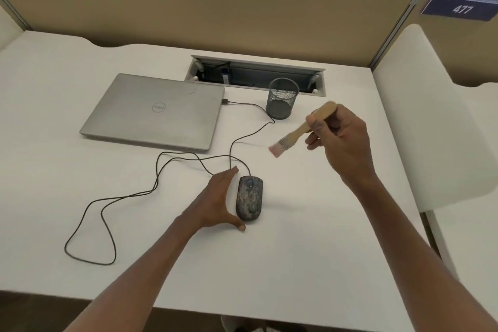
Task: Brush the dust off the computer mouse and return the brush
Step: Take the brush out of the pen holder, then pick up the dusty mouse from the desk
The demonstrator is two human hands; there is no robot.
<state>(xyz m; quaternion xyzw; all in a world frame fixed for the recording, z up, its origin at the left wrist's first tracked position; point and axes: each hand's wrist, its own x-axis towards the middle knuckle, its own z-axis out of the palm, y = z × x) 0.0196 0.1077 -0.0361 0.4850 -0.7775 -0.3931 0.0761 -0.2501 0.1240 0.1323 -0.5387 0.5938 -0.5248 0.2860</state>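
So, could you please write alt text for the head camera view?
The right hand holds a wooden brush above a white desk, while the left hand steadies a dusty wired mouse. Behind are a closed laptop and a mesh cup.

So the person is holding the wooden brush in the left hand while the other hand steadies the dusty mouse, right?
Not quite. The head view shows the brush in the right hand; the left hand steadies the dusty mouse.
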